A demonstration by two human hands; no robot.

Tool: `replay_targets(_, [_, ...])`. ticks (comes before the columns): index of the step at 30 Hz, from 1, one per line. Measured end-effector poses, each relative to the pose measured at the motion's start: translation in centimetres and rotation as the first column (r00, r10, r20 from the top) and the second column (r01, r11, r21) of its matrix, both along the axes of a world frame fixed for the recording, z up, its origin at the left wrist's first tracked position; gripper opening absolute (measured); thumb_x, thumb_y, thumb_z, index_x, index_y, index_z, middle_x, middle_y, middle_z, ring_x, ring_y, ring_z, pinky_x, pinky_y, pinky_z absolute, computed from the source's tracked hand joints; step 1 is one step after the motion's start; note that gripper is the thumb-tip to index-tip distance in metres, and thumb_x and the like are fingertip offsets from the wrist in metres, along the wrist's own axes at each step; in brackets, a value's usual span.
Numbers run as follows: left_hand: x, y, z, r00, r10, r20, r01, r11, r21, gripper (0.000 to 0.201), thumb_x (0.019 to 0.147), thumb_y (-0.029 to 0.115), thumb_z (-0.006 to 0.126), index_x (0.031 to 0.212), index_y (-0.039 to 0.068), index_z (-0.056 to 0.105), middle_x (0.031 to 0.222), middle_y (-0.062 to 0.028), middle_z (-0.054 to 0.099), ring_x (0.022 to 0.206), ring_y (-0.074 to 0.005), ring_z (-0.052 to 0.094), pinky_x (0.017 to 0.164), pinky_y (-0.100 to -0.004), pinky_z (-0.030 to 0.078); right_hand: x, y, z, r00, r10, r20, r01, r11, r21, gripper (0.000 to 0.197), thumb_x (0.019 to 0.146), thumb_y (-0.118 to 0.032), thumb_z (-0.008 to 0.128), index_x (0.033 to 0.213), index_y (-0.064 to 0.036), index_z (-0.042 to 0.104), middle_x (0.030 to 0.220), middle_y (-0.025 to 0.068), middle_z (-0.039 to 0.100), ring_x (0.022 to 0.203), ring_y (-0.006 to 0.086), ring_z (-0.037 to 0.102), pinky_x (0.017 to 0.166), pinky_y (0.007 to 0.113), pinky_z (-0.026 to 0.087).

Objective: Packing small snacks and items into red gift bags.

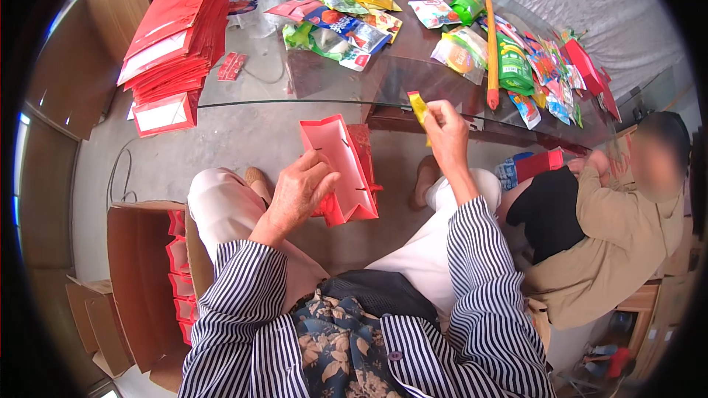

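Currently, the left hand [299,190] grips a red paper bag [341,158] at its nine-o'clock side; at two o'clock, the right hand [448,131] pinches a yellow packet [418,108].

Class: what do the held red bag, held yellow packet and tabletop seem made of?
Red bag: probably stiff paper, smooth, judging by its crisp folds.
Yellow packet: perhaps plastic film or foil, given its smooth, bright surface; too small for certainty.
Tabletop: likely glossy glass, since the floor shows through.
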State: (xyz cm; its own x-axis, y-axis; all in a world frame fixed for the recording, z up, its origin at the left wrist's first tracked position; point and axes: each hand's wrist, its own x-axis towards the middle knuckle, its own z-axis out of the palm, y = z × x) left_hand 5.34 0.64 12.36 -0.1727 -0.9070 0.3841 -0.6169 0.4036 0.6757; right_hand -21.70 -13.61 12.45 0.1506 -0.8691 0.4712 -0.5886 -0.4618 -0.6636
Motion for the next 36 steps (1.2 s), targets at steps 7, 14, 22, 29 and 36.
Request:
replay_targets(7, [0.0,0.0,0.0,0.999,-0.014,-0.034,0.012,0.997,-0.070,0.012,0.085,0.012,0.069,0.085,0.001,0.064,0.089,-0.0102,0.059,0.076,-0.0294,0.062,0.066,-0.0389,0.052,8.0,7.5,2.5,0.848,0.182,0.497,-0.391,0.848,0.357,0.017,0.090,0.000,0.058,0.107,0.0003,0.053,0.086,0.0061,0.065,0.072,0.0109,0.065,0.064,0.028,0.054])
replay_targets(14, [-0.2,0.1,0.6,0.996,-0.050,-0.075,0.047,0.998,-0.039,0.013,0.088,0.012,0.067,0.088,-0.001,0.064,0.088,-0.0117,0.061,0.080,-0.0299,0.062,0.070,-0.0387,0.052,9.0,8.8,3.2,0.953,0.294,-0.068,-0.283,0.950,0.133,0.024,0.083,-0.002,0.065,0.105,-0.0038,0.056,0.088,0.0110,0.064,0.074,0.0262,0.067,0.065,0.036,0.054])
replay_targets(22, [0.2,0.3,0.5,0.998,-0.057,-0.031,0.057,0.998,-0.030,0.013,0.087,0.010,0.068,0.087,-0.002,0.063,0.089,-0.0114,0.061,0.079,-0.0295,0.063,0.070,-0.0385,0.052,9.9,3.6,4.8,0.916,0.354,-0.188,-0.355,0.934,0.025,0.028,0.085,-0.007,0.063,0.113,-0.0028,0.060,0.114,0.0145,0.060,0.101,0.0286,0.063,0.082,0.037,0.052])
replay_targets(29, [-0.1,-0.6,0.1,0.999,-0.021,-0.040,0.020,0.999,-0.033,0.014,0.086,0.009,0.067,0.083,-0.003,0.062,0.087,-0.0119,0.059,0.078,-0.0303,0.062,0.069,-0.0386,0.052,14.5,-6.5,3.5,0.865,0.190,-0.464,-0.304,0.935,-0.185,0.045,0.084,-0.016,0.066,0.126,-0.0046,0.055,0.142,0.0183,0.043,0.131,0.0350,0.042,0.101,0.048,0.041])
replay_targets(36, [0.3,-0.6,-0.2,0.999,0.001,-0.043,-0.002,1.000,-0.022,0.014,0.087,0.010,0.067,0.084,-0.003,0.061,0.086,-0.0117,0.059,0.077,-0.0313,0.061,0.069,-0.0394,0.051,18.0,-10.4,3.2,0.768,0.126,-0.627,-0.284,0.946,-0.157,0.046,0.087,-0.020,0.062,0.128,-0.0030,0.053,0.144,0.0212,0.042,0.135,0.0367,0.038,0.104,0.052,0.037])
